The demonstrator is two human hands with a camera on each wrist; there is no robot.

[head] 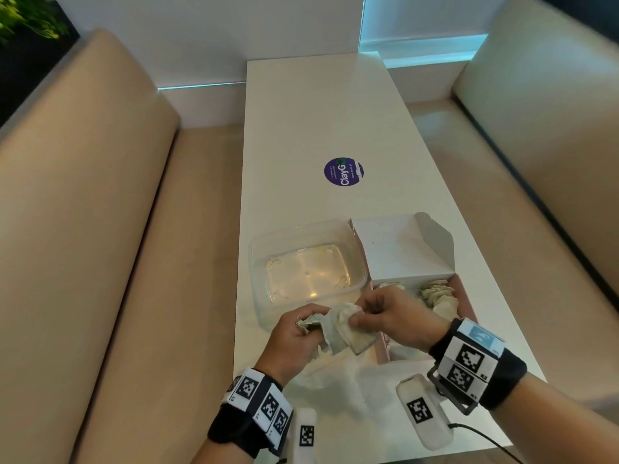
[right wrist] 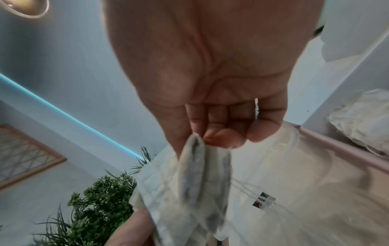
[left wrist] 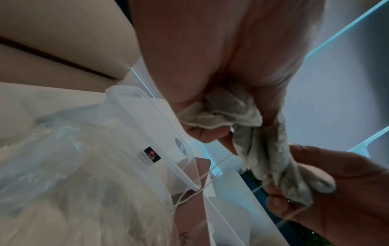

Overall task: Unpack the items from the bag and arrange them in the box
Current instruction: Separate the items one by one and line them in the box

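Left hand: fingertips hidden under the tea bags it grips; their count cannot be told. Right hand: covers the near part of the pink box, contents there unseen. Clear plastic bag: partly behind both wrists. Purple sticker: small print unreadable. Plant: cut off by the top-left corner.

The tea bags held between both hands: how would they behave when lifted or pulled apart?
The tea bags look floppy: they crumple and fold between the left hand and right hand. Probably light, since a fingertip pinch holds them. Thin strings trail from them, so they may tangle and drag together; the thin paper could tear if pulled hard.
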